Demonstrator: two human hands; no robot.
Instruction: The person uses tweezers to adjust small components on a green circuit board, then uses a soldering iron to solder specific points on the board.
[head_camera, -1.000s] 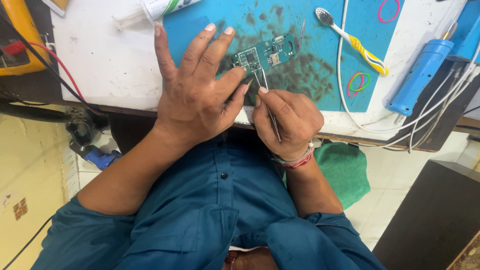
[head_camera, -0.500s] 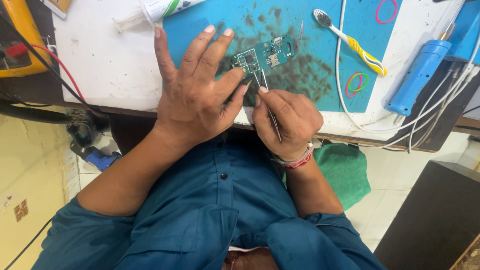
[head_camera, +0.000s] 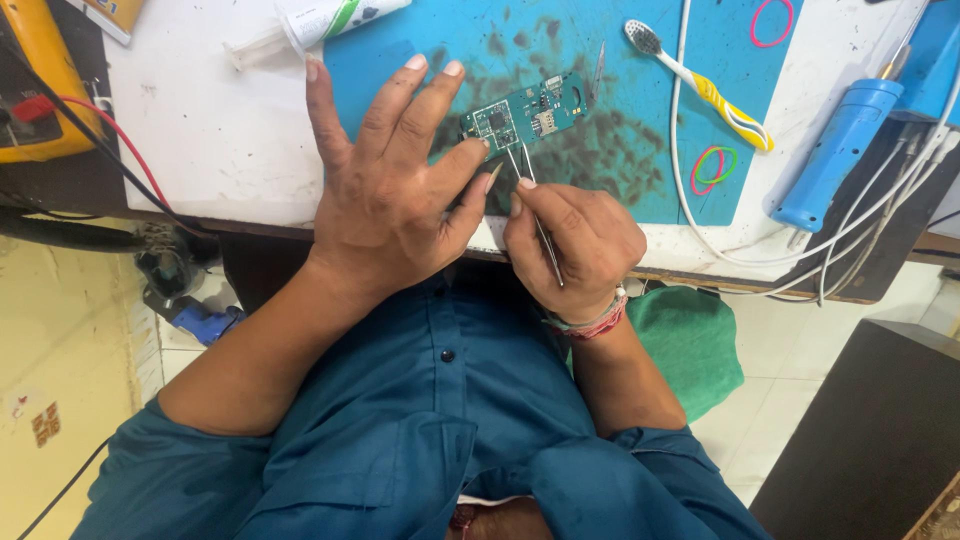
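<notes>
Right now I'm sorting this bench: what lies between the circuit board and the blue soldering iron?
Head view: a toothbrush, white cable, two rubber bands.

left hand (head_camera: 385, 200) pins circuit board (head_camera: 525, 110) | right hand (head_camera: 575, 240) grips tweezers (head_camera: 530, 195) | blue mat (head_camera: 640, 150)

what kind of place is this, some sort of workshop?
Most likely a small electronics repair bench. The right hand works tweezers on a green circuit board that the left hand steadies on a stained blue work mat. A blue soldering iron lies alongside.
</notes>
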